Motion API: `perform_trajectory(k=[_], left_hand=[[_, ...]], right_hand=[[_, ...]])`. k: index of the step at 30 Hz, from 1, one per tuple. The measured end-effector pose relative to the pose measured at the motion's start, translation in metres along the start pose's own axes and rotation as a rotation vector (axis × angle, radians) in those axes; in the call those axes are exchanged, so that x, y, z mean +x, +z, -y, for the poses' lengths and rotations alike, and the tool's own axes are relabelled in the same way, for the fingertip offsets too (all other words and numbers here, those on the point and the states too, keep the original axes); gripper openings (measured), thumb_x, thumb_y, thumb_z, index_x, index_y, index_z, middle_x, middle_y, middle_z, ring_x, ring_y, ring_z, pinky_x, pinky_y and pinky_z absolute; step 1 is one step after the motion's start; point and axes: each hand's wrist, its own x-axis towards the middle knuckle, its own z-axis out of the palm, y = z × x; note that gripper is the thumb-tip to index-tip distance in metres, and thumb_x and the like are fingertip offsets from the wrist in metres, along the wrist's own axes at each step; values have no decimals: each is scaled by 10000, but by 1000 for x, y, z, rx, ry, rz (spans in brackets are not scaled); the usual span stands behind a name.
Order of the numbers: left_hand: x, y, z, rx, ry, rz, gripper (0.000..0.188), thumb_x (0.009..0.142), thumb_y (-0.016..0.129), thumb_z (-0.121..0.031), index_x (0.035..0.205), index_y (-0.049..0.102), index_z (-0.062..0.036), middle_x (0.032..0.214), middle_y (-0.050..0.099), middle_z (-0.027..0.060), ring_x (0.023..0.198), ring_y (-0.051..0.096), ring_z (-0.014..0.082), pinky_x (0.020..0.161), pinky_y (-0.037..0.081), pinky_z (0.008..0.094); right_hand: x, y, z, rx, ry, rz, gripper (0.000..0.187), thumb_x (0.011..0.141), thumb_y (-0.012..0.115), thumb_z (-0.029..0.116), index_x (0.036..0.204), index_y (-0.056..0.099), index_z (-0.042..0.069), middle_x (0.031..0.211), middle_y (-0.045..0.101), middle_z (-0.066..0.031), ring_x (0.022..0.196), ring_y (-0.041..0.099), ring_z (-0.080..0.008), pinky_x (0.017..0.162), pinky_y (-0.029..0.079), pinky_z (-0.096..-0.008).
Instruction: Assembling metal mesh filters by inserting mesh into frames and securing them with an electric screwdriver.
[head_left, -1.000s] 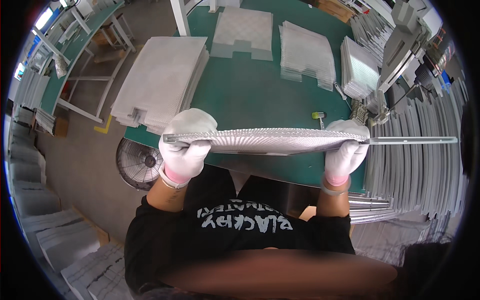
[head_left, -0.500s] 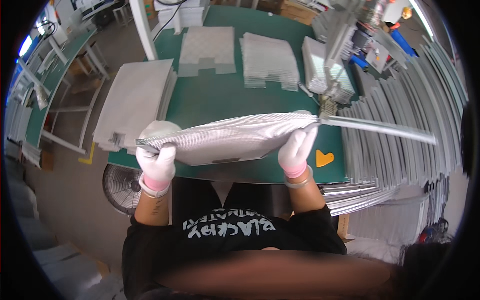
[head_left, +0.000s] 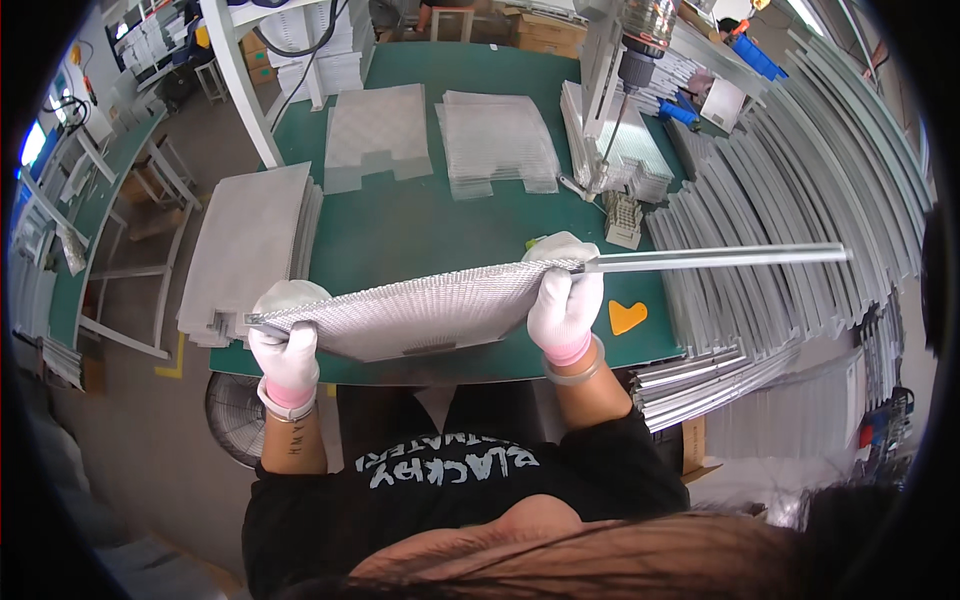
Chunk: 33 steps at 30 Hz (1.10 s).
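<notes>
One pale, finely ribbed, translucent sheet is held tilted above the near edge of the green surface. The white-gloved left hand has its fingers clamped on the sheet's left end; the white-gloved right hand pinches its right end, where a long silver metal bar juts rightward. Whether those fingers also grip the bar, I cannot tell. An orange heart-shaped piece lies just right of the right hand.
</notes>
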Motion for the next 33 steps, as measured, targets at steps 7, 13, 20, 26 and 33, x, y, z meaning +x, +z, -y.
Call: perform_trajectory(k=[7,13,20,26,33], left_hand=[[30,-1,-21,32,124,297,112,875,646,-60,943,574,-6,881,623,115,800,614,235,744,510,370],[26,6,-9,8,79,103,121,881,622,-31,987,565,-12,893,609,108,815,604,209,773,497,339],[24,6,-8,26,48,76,120,876,633,-52,975,579,-10,902,618,118,829,599,196,781,484,322],[25,8,-12,19,57,110,124,858,645,-49,960,596,3,906,633,122,818,597,194,772,479,318],[23,8,-15,-23,44,106,130,854,657,-52,958,611,11,907,638,122,823,602,199,767,480,319]], right_hand=[[-11,-6,-3,-44,71,24,79,969,481,62,1029,489,11,896,595,-114,797,551,-154,736,459,-289],[2,15,5,369,211,-348,1030,813,628,-156,1577,-24,67,1047,646,-130,783,553,-75,697,478,-199],[37,-22,30,-299,51,187,840,811,743,85,1497,287,-80,851,678,-96,699,659,-151,671,533,-271],[80,-52,58,-559,-204,597,719,764,789,80,1422,504,28,852,646,-139,696,622,-280,674,519,-363],[103,-54,69,-476,-300,830,641,824,719,52,1428,504,64,774,597,-119,661,580,-315,621,474,-395]])
